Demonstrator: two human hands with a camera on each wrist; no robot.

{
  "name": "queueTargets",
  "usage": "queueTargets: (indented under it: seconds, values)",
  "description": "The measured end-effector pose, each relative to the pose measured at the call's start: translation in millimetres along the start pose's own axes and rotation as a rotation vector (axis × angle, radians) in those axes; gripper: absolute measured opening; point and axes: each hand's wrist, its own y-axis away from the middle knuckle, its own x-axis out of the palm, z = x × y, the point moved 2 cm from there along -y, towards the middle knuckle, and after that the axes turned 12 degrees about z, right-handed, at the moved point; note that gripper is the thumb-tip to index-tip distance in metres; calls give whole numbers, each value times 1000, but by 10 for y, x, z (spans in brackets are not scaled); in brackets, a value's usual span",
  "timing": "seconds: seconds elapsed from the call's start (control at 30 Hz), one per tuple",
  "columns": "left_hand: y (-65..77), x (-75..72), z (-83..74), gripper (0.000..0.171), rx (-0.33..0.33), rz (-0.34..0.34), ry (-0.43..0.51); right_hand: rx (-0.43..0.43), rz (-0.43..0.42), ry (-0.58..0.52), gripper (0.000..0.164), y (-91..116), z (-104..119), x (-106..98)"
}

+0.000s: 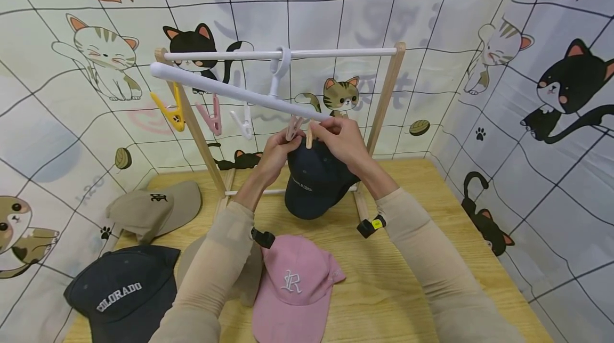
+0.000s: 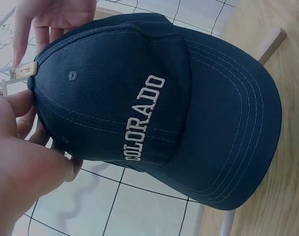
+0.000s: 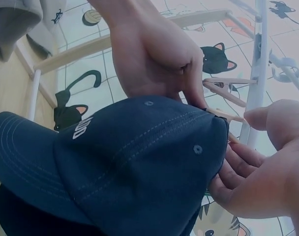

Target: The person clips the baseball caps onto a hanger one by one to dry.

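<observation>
Fingers of the right hand [image 1: 346,143] look to be pinching a tan clip [image 1: 309,135] at the top edge of the dark cap [image 1: 312,186], thumb to one side and fingertips to the other. The left hand [image 1: 274,156] has its fingers drawn in narrow at that same edge, seemingly holding the cloth; how firmly, I cannot tell. The dark cap hangs between both hands, brim downward, over the counter [image 1: 398,247].

To do this well, the left hand should hold the edge flat while the right squeezes the clip wide enough to straddle it, then lets it bite squarely; a shallow bite would likely slip. A light tug makes a fair check. Pulling hard could tip the hanger [image 1: 216,86], which slants above the dark cap.

Just up and left of the dark cap sits a pale pink clip [image 1: 291,129]; farther left of it come a white clip [image 1: 247,122], a pink clip [image 1: 217,114] and a yellow clip [image 1: 178,119]. The rack [image 1: 386,98] stands around and behind it. Well to its left lies a beige cap [image 1: 184,207]; nearer the person, a pink cap [image 1: 292,290] and, farther left, another COLORADO cap [image 1: 124,284].
</observation>
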Motion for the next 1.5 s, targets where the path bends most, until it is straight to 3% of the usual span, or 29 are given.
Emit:
queueTargets:
  seconds: [0.5,0.87,1.03,1.23,1.5]
  values:
    - [58,-33,31,35,8,-30,-172,-10,49,0,41,44,-32,-26]
    - [131,-33,45,46,-16,35,-290,-16,136,29,47,86,-44,-24]
    - [160,-30,49,49,-20,36,-394,-33,193,47,57,119,-63,-30]
    - [207,-51,63,51,-72,31,-523,-26,242,66,65,129,-90,-40]
    - [309,-52,-34,70,-101,95,-618,-59,286,65,67,150,-100,-60]
